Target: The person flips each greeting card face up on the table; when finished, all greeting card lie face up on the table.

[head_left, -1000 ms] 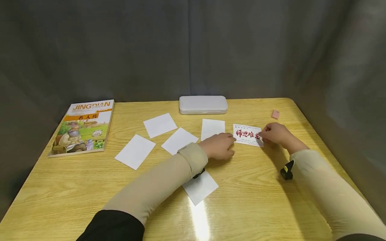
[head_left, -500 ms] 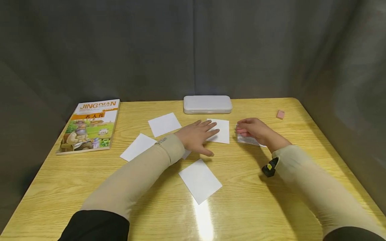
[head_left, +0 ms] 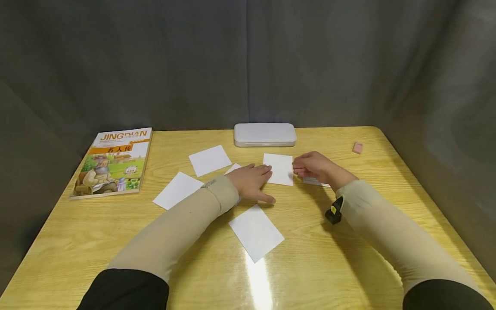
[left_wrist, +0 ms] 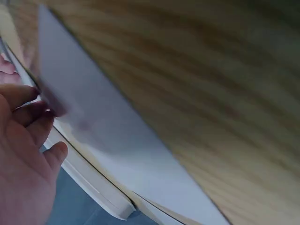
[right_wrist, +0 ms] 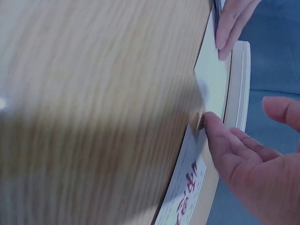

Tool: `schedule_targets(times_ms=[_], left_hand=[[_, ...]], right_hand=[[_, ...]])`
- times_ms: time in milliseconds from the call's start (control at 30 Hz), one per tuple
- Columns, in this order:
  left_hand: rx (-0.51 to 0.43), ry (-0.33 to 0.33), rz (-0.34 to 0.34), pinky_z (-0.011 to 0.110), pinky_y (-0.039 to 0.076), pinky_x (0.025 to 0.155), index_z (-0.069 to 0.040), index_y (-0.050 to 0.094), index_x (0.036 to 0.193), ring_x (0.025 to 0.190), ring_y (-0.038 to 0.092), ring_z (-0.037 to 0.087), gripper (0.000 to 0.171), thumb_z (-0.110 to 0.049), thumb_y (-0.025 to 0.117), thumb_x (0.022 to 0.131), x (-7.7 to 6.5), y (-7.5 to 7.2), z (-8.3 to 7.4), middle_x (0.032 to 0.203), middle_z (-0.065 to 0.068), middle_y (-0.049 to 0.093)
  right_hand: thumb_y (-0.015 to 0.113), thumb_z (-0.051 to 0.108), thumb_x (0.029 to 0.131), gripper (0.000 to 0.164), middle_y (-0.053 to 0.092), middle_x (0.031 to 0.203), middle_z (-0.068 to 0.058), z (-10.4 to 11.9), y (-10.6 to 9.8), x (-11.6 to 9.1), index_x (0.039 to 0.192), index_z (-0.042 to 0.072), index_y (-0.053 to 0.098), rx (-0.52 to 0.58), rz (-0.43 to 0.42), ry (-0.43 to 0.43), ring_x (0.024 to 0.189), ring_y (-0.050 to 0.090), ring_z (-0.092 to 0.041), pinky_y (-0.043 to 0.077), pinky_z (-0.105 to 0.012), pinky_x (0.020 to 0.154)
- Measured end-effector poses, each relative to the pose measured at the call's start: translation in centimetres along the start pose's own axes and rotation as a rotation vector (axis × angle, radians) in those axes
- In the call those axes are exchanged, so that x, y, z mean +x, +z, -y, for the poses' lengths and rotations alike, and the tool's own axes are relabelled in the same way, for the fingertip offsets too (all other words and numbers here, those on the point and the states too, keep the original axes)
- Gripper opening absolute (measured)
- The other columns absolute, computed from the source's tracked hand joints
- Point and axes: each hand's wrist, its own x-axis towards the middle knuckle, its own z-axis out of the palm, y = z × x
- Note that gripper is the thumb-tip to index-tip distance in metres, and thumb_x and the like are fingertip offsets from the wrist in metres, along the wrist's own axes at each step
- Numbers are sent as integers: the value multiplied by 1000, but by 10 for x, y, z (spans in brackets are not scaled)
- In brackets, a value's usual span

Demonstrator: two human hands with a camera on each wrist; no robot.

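1. head view: the left hand is resting its fingertips at the left edge of a blank white rectangular card. its four fingers are lying nearly together, while its thumb is spreading away from them.
2. that card is lying flat between both hands, on the near side of a long white case with rounded corners.
3. the right hand is holding its fingertips at the card's right edge; whether they are touching it, i cannot tell. its fingers are lying close together and, as the right wrist view is showing, its thumb is standing apart from them.
4. a white card printed with red characters is lying just beside, partly hidden under the right hand in the head view.
5. another blank card is lying mostly hidden under the left hand and its beige sleeve.
6. three further blank sheets are lying around: a far-left one, a farther one and a near one.
7. a colourful illustrated paperback book is lying at left, and a small pink eraser-like block at right, all on a yellow wood-grain table.
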Motion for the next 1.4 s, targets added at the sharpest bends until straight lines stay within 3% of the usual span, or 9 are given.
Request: schedule_targets(times_ms=[167,367,600,733,867,933,1000,1200,1400], left_hand=[[-37,-12,1,41,13,127,-7,32,162,155,21,20,96,-76,43,97,1,-6,-3,169,9,25],[-96,-28,-1,41,15,126,-7,34,162,155,22,21,90,-71,44,99,2,-6,1,169,10,26],[-191,-10,-44,40,15,126,-6,28,163,156,18,20,88,-65,48,101,3,-5,7,170,10,20],[-295,-23,-85,38,18,125,-3,27,162,156,18,26,82,-57,49,104,2,-5,9,170,15,18],[-439,-90,-166,38,20,125,3,29,160,156,19,31,74,-45,50,107,2,-6,12,168,21,21],[-525,-123,-212,39,21,125,7,37,155,155,21,32,69,-40,51,107,2,-8,13,166,23,26],[-684,-166,-245,39,24,124,8,39,154,153,26,32,67,-38,51,107,1,-11,15,164,21,30],[-1357,-324,-329,43,29,122,-5,46,155,149,34,32,59,-38,50,107,-2,-20,15,164,10,35],[-1650,-330,-364,37,33,119,-2,38,158,148,37,33,59,-32,48,108,-3,-23,19,162,17,34]], right_hand=[[56,17,106,54,63,107,-2,7,5,2,152,-7,41,-5,-19,39,100,60,-15,45,-35,99],[52,12,108,55,59,120,-11,7,6,6,155,-10,32,93,-46,7,96,62,-10,51,-26,95],[55,6,106,36,59,101,-3,3,11,13,137,-11,47,171,-98,-26,86,60,-7,55,-23,87],[55,5,106,21,59,93,-1,1,13,17,123,-6,53,167,-102,-34,84,60,-9,56,-24,85],[54,5,106,19,59,92,-1,2,12,18,121,-6,53,149,-92,-64,85,60,-10,56,-24,82],[54,6,106,19,59,93,-1,3,12,18,121,-5,53,146,-90,-69,87,61,-11,56,-25,84],[54,6,106,19,59,95,-2,4,12,19,122,-5,53,149,-89,-68,88,60,-13,56,-26,86],[53,8,107,22,57,105,-7,7,12,16,126,-5,50,151,-84,-85,94,57,-17,54,-27,86],[54,8,107,21,56,109,-8,9,11,13,125,-3,51,164,-94,-89,95,57,-18,54,-24,86]])
